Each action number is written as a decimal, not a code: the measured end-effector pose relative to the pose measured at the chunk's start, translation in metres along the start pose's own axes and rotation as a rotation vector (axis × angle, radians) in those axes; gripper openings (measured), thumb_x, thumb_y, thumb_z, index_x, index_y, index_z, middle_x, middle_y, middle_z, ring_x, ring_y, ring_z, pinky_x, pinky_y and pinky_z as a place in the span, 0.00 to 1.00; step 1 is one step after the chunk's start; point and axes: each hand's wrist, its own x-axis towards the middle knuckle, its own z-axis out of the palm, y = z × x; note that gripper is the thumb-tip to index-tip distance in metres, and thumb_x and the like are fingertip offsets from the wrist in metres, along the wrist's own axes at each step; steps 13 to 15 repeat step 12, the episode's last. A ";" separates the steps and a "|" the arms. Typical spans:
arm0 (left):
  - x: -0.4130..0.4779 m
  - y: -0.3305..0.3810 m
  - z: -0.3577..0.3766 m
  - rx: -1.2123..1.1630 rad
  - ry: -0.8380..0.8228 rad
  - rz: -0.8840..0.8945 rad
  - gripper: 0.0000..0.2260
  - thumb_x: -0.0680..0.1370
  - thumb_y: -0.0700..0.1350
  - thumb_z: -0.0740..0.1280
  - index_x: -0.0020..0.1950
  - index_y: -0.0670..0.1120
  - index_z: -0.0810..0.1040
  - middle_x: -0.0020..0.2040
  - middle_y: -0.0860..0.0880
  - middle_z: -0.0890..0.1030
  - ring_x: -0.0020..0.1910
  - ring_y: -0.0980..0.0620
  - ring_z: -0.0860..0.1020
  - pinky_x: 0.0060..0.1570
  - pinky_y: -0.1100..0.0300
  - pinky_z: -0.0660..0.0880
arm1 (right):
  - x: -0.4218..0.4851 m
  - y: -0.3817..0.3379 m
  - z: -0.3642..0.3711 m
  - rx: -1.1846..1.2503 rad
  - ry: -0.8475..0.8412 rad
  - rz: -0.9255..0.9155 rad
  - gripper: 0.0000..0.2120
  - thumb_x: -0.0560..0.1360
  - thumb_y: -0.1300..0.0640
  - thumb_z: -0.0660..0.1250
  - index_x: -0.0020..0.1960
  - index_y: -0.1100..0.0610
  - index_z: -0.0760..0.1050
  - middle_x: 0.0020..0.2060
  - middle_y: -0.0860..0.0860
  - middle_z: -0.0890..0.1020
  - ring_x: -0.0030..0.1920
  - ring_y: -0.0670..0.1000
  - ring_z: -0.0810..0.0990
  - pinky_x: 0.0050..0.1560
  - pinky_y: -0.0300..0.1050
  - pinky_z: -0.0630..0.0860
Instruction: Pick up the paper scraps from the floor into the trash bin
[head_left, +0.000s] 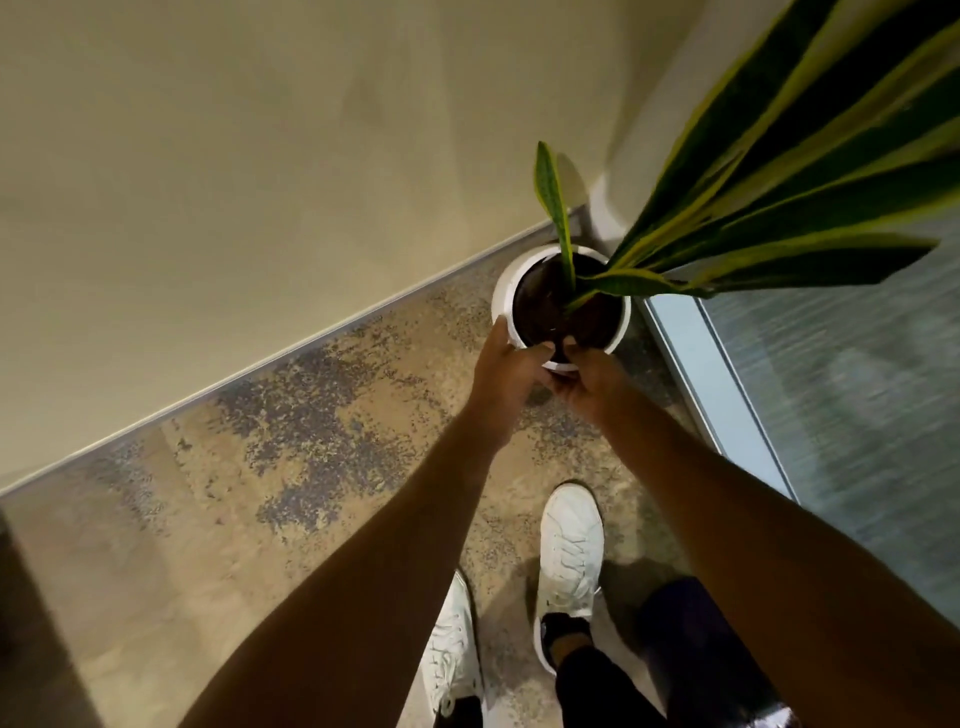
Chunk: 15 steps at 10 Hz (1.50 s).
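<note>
Both hands grip the near rim of a white plant pot (506, 291): the left hand (511, 371) curled over its left edge, the right hand (592, 384) clasping the front lip. Mottled floor (291, 415) lies below them; no paper scraps or trash bin are visible. 2 white shoes (570, 551) stand behind the hands.

Dim, yellowish light; wide-angle bending at edges, motion blur at right.

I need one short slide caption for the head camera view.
Both hands, left hand and right hand, grip the white plant pot rim beside the wall.
</note>
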 end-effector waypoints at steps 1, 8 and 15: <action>0.020 0.000 0.000 0.037 -0.012 -0.076 0.32 0.70 0.38 0.73 0.75 0.49 0.75 0.63 0.39 0.84 0.60 0.38 0.85 0.45 0.51 0.83 | 0.018 -0.009 0.006 -0.032 0.025 0.013 0.16 0.88 0.58 0.63 0.74 0.63 0.72 0.57 0.62 0.83 0.41 0.56 0.89 0.34 0.46 0.85; 0.048 0.023 0.007 -0.045 -0.100 0.038 0.36 0.65 0.31 0.72 0.73 0.48 0.76 0.64 0.42 0.84 0.63 0.44 0.82 0.41 0.57 0.82 | 0.035 -0.043 0.031 0.061 -0.019 -0.004 0.17 0.87 0.59 0.65 0.74 0.62 0.71 0.60 0.65 0.81 0.53 0.64 0.83 0.36 0.52 0.87; -0.024 0.048 -0.015 -0.015 -0.053 -0.065 0.33 0.78 0.26 0.68 0.79 0.47 0.68 0.54 0.61 0.79 0.48 0.64 0.78 0.45 0.63 0.81 | -0.041 -0.046 0.022 0.058 -0.084 0.019 0.19 0.85 0.52 0.69 0.67 0.66 0.76 0.49 0.64 0.84 0.40 0.58 0.83 0.37 0.48 0.86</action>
